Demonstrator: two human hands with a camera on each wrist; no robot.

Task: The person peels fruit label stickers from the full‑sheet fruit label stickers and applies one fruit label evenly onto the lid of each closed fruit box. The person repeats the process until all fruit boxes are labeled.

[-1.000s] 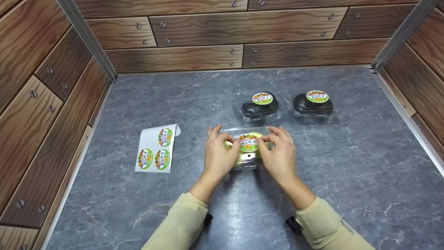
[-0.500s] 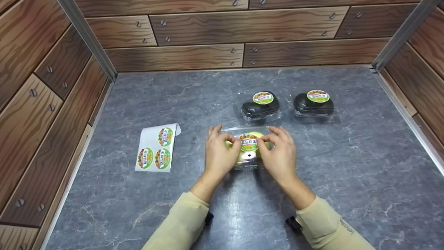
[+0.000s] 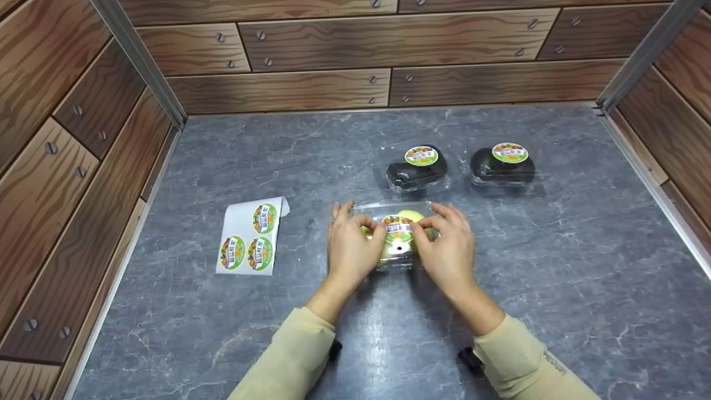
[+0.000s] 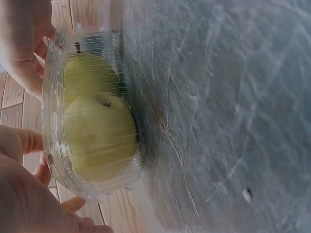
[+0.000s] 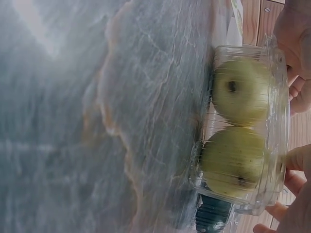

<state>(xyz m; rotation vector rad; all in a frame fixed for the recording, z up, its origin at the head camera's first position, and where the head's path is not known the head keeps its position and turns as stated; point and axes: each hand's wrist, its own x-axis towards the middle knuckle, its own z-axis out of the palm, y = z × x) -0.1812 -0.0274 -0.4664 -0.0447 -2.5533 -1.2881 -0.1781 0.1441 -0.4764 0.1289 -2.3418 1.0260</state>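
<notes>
Nothing has moved since a second ago: your left hand (image 3: pixel 350 244) and right hand (image 3: pixel 444 247) still pinch the round sticker (image 3: pixel 397 229) on the clear ribbed clamshell (image 3: pixel 395 261) mid-counter (image 3: pixel 500 289). Wrist views reveal two smooth green fruits (image 5: pixel 235 126) inside (head view hides them).

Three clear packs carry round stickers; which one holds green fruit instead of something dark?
The near clamshell, between the left hand and right hand: it holds two green fruits. The far middle pack and far right pack hold dark items.
</notes>
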